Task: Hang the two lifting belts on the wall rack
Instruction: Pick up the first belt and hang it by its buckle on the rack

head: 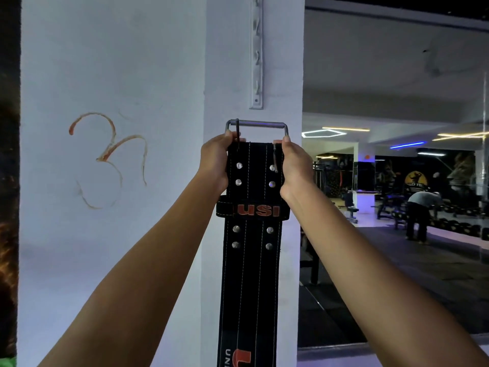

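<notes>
Hands, left [214, 160] and right [294, 168], hold belt [252, 234] upright below rack [256, 54].

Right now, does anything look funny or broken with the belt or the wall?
Nothing is broken. The belt hangs straight from both hands, left hand and right hand, below the rack. The only oddity is an orange scribble on the wall.

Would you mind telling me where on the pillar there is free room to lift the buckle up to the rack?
Free: the bare strip of pillar between the buckle and the rack's lower end, and the hooks above look empty. Crowded: the belt top, where the left hand and right hand flank the buckle.
</notes>
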`<state>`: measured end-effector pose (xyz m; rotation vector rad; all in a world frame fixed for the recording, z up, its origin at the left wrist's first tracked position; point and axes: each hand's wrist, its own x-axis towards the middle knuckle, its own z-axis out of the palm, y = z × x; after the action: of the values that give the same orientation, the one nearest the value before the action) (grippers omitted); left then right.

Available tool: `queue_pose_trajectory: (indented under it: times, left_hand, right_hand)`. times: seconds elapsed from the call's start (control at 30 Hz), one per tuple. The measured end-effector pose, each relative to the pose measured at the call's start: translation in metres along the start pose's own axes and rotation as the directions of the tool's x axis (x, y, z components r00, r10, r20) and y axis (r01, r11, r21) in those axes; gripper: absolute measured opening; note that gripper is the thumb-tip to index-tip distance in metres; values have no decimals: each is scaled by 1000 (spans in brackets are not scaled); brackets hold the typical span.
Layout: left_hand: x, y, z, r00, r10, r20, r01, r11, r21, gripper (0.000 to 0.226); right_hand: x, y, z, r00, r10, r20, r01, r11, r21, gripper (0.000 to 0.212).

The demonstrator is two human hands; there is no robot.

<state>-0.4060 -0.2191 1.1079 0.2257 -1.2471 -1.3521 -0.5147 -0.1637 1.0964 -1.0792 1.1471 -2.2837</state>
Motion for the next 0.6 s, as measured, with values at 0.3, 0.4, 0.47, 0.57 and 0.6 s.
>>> queue_pose_trajectory:
  times: [0.3,0.4,0.47,0.57,0.6]
  left_hand:
    - [106,4,37,990,138,-8,-138,990,16,31]
    - [136,17,49,983,182,-26,-181,983,29,29]
    - [155,24,54,977,202,-62,-199,978,54,26]
    - [174,27,60,969,215,-119,-205,975,90,21]
    - [179,25,60,968,214,-132,-203,975,92,20]
  right_hand:
    - [115,-17,27,990,-137,31,136,991,19,30]
    - [140,-34,38,981,-187,44,186,982,34,29]
    - [153,-42,46,977,-205,52,203,978,40,27]
    - [168,-46,54,982,-187,38,187,982,7,27]
    - [173,-44,55,984,-178,34,178,984,-4,29]
